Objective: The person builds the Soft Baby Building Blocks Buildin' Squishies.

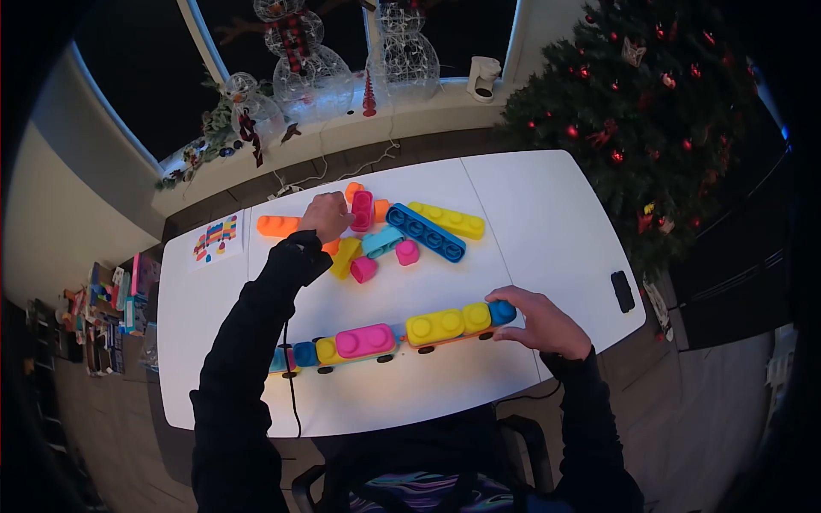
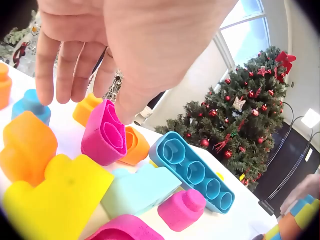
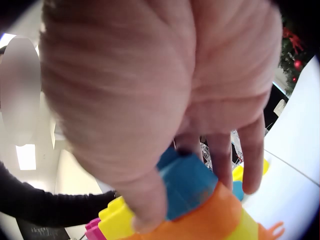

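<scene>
My left hand [image 1: 325, 215] reaches over a pile of soft toy building blocks, fingers extended. Its thumb is right at an upturned pink block [image 2: 104, 134], and no block lies in the palm. Around it are an orange block [image 2: 29, 147], a yellow block [image 2: 60, 195], a light blue block [image 2: 140, 190] and a long dark blue block [image 2: 192, 170]. At the right end of a wheeled block train, my right hand [image 1: 547, 323] holds a small blue block [image 3: 186, 186] between thumb and fingers. This blue block sits on an orange base [image 3: 215, 215], beside a yellow block [image 1: 475, 318].
Further left, the train carries a pink block [image 1: 365, 340] and another blue block [image 1: 305, 354]. A picture sheet [image 1: 215, 241] lies on the white table [image 1: 564, 231] at left, a black case [image 1: 622, 291] at right. A thin cable [image 1: 295, 402] hangs by my left sleeve.
</scene>
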Demonstrator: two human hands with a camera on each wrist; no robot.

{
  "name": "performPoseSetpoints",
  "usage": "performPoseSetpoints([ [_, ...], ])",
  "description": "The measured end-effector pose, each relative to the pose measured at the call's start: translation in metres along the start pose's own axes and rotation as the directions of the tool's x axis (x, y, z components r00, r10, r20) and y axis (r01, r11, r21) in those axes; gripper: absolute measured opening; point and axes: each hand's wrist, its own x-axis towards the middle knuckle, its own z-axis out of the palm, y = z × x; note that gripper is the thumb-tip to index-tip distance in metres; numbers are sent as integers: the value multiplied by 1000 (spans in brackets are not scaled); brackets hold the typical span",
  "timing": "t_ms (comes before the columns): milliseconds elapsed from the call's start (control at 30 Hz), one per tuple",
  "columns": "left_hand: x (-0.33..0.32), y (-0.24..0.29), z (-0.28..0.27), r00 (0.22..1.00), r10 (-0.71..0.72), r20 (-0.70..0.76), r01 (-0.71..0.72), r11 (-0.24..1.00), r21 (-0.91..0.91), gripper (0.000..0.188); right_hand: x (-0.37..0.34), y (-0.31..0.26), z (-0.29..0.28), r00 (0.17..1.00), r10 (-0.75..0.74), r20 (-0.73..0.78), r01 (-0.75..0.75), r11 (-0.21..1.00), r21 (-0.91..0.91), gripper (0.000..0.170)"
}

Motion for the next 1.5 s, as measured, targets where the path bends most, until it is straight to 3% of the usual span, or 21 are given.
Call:
performPoseSetpoints([
  [67,1,-5,4,1000,-9,-29,8,999,-34,44,7,4,-20,998,-5,67,5,1000,9,70],
  [133,2,0,15,996,-40,-74,38,999,-32,55,18,23,-36,989,-109,-104,116,991,70,65],
  [167,4,3,19,997,-37,-74,34,999,-39,55,30,25,-42,981,-64,-183,88,988,126,44],
  [333,30,12,29,966,-164,202,156,986,54,69,100,76,-26,982,127,-143,-105,982,156,38],
  [400,40,-1,40,976,-161,143,150,985,83,67,120,87,-14,984,141,-106,-128,984,127,38],
  [467,48,-20,39,919,-77,387,39,994,105,64,135,87,-1,974,219,-59,-213,972,99,40],
  [533,45,-32,37,900,-2,436,-71,986,150,56,146,89,11,979,196,-60,-192,979,68,46],
  [567,36,-28,26,911,-121,395,182,976,-121,51,152,88,16,979,196,-59,-190,978,91,49],
  [600,26,-24,14,890,-245,385,396,833,-386,46,157,87,20,979,196,-58,-189,975,115,52],
  [733,-5,-25,-25,894,-198,402,432,616,-658,37,162,68,27,974,221,-47,-216,972,99,54],
  [800,-34,-28,-51,911,-78,406,405,366,-838,40,164,72,31,964,240,-111,-230,969,90,50],
  [867,-95,-30,-81,930,-49,365,366,243,-898,40,164,64,34,962,246,-122,-237,968,80,47],
  [933,-145,-21,-101,927,-65,371,375,225,-899,35,162,72,34,957,251,-143,-245,968,59,44],
  [1000,-190,-16,-110,913,-68,403,406,262,-875,33,164,91,42,959,174,-223,-140,977,162,40],
  [1067,-229,-5,-113,935,-46,350,332,457,-825,40,158,82,36,946,280,-161,-221,924,312,33],
  [1100,-246,0,-111,949,-17,316,275,537,-798,50,153,85,32,957,266,-117,-167,833,528,29],
  [1133,-263,6,-109,973,13,232,150,728,-669,56,147,88,26,968,241,-76,-116,691,713,26],
  [1200,-286,22,-107,992,63,112,0,875,-485,62,128,86,4,973,230,-17,-146,673,725,21],
  [1300,-304,34,-94,987,159,-3,-150,928,-340,68,100,81,-21,977,209,-37,-98,603,792,20],
  [1400,-307,30,-80,984,176,-22,-174,935,-309,73,74,75,-43,989,118,-85,8,542,840,26],
  [1500,-306,35,-79,985,171,14,-158,940,-301,67,45,55,-66,986,25,-163,124,538,834,46],
])
